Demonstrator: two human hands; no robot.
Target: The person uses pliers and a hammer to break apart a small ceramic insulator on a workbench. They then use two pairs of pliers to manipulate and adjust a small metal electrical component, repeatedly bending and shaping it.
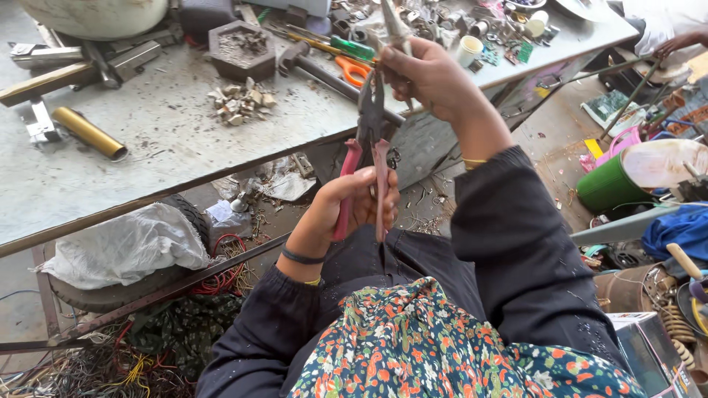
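Note:
My left hand (352, 204) grips the red handles of a pair of pliers (370, 140), jaws pointing up. My right hand (424, 77) is raised above it and pinches a small pale metal piece (393, 28) whose lower end meets the plier jaws. Both hands are held over my lap, in front of the edge of a grey metal workbench (169, 140). I wear dark sleeves and a floral cloth.
On the bench lie a brass tube (90, 133), a pile of small metal scraps (240, 101), a hexagonal tray (241, 49), orange-handled scissors (352, 69) and a hammer (317, 70). A green bucket (608, 184) stands at right. Tangled wires (110, 365) and a white bag (125, 243) lie below.

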